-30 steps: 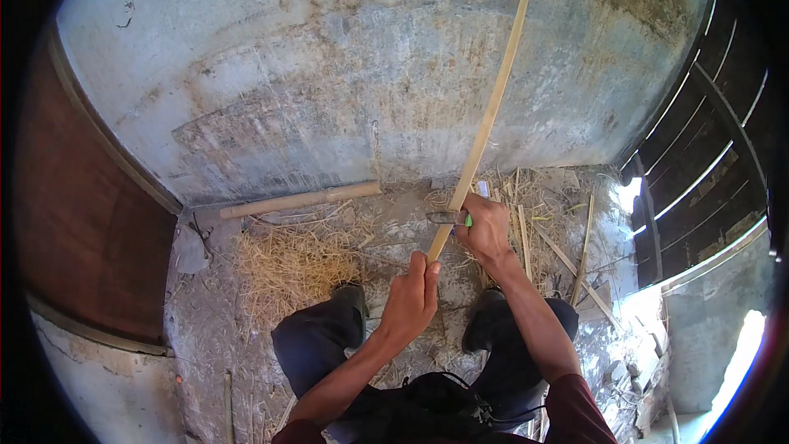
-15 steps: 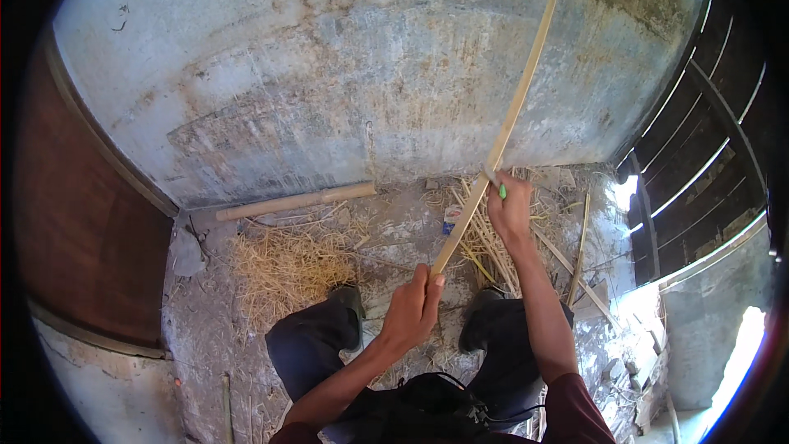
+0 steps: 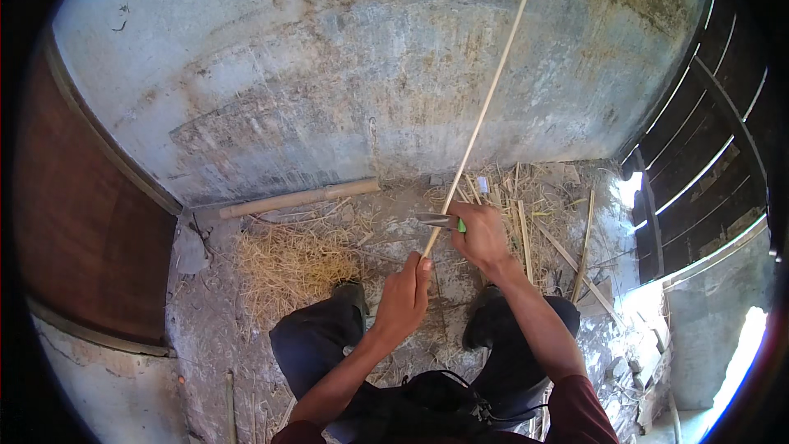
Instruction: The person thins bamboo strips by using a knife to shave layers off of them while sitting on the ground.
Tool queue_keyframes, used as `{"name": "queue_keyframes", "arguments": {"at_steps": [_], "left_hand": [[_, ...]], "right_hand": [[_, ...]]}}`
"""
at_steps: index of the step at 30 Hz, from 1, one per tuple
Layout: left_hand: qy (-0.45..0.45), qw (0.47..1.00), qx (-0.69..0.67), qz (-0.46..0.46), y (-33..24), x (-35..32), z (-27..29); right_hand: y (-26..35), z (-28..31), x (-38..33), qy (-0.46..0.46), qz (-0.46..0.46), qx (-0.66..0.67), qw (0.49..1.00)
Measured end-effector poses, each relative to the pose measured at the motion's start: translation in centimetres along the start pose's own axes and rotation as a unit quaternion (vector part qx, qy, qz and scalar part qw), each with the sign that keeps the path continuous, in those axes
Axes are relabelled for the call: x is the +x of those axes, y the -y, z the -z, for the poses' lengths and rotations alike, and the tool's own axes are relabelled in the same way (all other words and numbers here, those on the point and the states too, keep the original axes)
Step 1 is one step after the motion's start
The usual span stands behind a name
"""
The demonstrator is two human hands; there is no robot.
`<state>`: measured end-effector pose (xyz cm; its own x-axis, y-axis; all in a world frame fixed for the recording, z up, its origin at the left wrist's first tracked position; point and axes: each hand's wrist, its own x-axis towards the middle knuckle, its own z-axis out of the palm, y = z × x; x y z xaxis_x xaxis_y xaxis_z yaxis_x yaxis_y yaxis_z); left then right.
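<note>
A long, pale bamboo strip (image 3: pixel 485 107) slants up and away in front of me, its narrow edge toward me. My left hand (image 3: pixel 403 296) is closed round its near end, thumb on top. Just beyond, my right hand (image 3: pixel 483 238) grips a knife by its green handle (image 3: pixel 461 225). The knife's grey blade (image 3: pixel 436 219) lies across the strip a short way above my left hand. Whether the blade cuts into the strip cannot be made out.
Pale shavings (image 3: pixel 296 267) lie heaped on the floor at left. A bamboo pole (image 3: pixel 300 198) rests along the wall's foot (image 3: pixel 329 99). Several split strips (image 3: pixel 523 238) lie on the floor at right, near a dark slatted panel (image 3: pixel 699 148). A brown panel (image 3: pixel 90 214) stands at left.
My right hand and the knife have come down and left along the strip, nearer my left hand. The strip has turned from its broad face to its narrow edge.
</note>
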<state>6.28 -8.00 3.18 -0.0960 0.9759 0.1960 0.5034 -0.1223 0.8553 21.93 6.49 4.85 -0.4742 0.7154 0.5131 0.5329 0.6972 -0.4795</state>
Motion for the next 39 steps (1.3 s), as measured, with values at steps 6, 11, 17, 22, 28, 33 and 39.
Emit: {"name": "queue_keyframes", "arguments": {"at_steps": [6, 11, 17, 22, 28, 33, 39], "left_hand": [[-0.035, 0.994, 0.108, -0.012, -0.5, -0.1, 0.0], [-0.026, 0.998, 0.062, 0.016, 0.2, 0.2, 0.0], [-0.013, 0.998, -0.039, 0.05, 1.8, 0.8, -0.1], [0.01, 0.993, -0.102, 0.058, 2.9, 1.0, -0.3], [0.025, 0.977, -0.194, 0.082, 3.4, 1.0, -0.2], [0.023, 0.975, -0.211, 0.071, 3.1, 0.7, -0.7], [0.029, 0.948, -0.286, 0.139, -0.3, -2.5, -1.5]], "right_hand": [[0.2, -0.1, -0.1, 0.023, -0.015, -0.047, 0.999], [1.7, 0.4, 0.4, 0.042, -0.058, -0.022, 0.997], [0.9, 1.1, 0.5, 0.076, -0.08, 0.103, 0.989], [0.9, 1.8, 0.6, 0.021, -0.041, 0.193, 0.98], [1.8, 2.5, 0.4, 0.011, 0.023, 0.142, 0.99], [1.5, 2.0, 0.1, -0.014, 0.033, 0.129, 0.991], [2.3, 3.0, -0.1, 0.019, 0.048, 0.175, 0.983]]}}
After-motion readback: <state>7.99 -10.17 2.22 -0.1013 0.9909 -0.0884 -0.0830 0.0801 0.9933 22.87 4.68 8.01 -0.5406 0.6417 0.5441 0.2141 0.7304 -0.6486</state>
